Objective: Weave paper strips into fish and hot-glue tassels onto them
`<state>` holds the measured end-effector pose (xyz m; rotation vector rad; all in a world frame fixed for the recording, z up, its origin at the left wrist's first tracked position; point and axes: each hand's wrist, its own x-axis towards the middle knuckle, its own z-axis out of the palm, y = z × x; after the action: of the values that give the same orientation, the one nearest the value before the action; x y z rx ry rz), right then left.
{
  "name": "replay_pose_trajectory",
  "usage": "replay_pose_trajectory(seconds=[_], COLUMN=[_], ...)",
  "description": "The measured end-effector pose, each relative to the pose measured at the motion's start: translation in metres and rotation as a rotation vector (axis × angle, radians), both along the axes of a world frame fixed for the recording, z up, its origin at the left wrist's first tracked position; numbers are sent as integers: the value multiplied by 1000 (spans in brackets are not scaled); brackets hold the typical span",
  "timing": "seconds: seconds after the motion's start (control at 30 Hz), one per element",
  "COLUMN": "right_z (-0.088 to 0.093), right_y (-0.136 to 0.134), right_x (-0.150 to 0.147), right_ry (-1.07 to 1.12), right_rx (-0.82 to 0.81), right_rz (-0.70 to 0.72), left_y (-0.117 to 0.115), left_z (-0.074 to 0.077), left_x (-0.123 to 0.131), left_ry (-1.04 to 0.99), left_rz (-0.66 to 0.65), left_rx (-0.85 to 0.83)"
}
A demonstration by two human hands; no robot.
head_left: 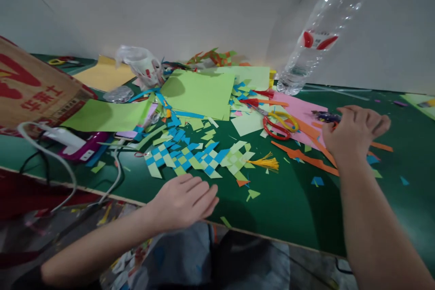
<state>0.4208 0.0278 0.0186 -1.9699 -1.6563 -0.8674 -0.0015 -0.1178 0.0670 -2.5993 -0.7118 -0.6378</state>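
Observation:
My left hand (188,200) lies palm down near the table's front edge, its fingers loosely curled together with nothing seen in them. Just beyond it are woven paper fish-like pieces (185,158) in blue, green and pale green. A yellow tassel (267,162) hangs off the rightmost one. My right hand (353,133) is at the right, over a pink paper sheet (292,106). Between its thumb and forefinger sits the end of a dark, blurred bundle (324,116) whose kind I cannot make out. Scissors (280,125) with red and yellow handles lie left of that hand.
Green paper sheets (200,93) and orange strips (307,159) litter the green table (272,213). A tall plastic bottle (316,45) stands by the wall. At left are a brown paper bag (37,90), a purple device (84,147) with white cables, and a plastic-wrapped cup (144,68).

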Motion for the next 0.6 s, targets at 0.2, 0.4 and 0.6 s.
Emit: replay_pose_trajectory(seconds=[0.2, 0.4, 0.6], right_z=[1, 2, 3], right_y=[-1, -3, -3], right_x=[-8, -11, -11], right_ry=[-10, 9, 19], right_rx=[11, -18, -68], right_rz=[58, 31, -6], left_y=[-8, -14, -5], left_z=[-28, -47, -50], left_x=[-19, -25, -21], left_ry=[112, 217, 217], left_rz=[378, 423, 402], left_rx=[-244, -325, -354])
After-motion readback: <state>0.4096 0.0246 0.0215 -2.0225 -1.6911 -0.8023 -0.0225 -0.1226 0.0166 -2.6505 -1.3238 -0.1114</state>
